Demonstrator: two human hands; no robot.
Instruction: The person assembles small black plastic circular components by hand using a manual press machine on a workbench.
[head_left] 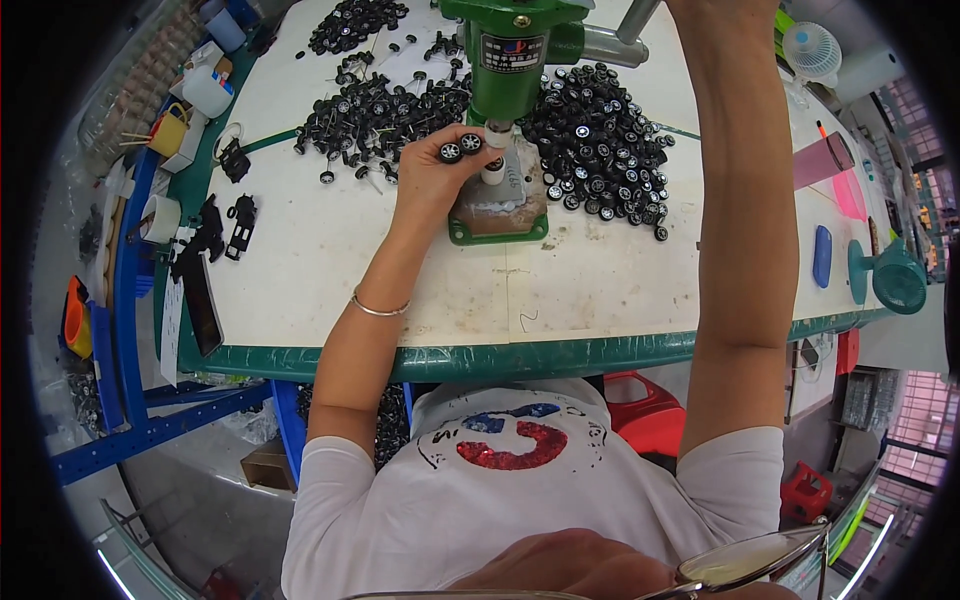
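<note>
My left hand (435,168) pinches small black toy wheels (450,153) with silver spoked hubs. Its fingertips are at the white post under the ram of a green hand press (510,75). One more wheel (496,164) is by the post, close to my fingers; whether it is seated there I cannot tell. My right arm reaches up to the top edge beside the press's metal lever (635,18). Only the base of my right hand (715,12) shows; its fingers are cut off, so its grip is hidden.
Heaps of black wheels lie left (380,115) and right (600,140) of the press. Black plastic parts (240,225) and a dark phone-like slab (202,305) are at the left. A blue case (822,256) and a small green fan (895,277) stand at the right, near the table's green edge (560,352).
</note>
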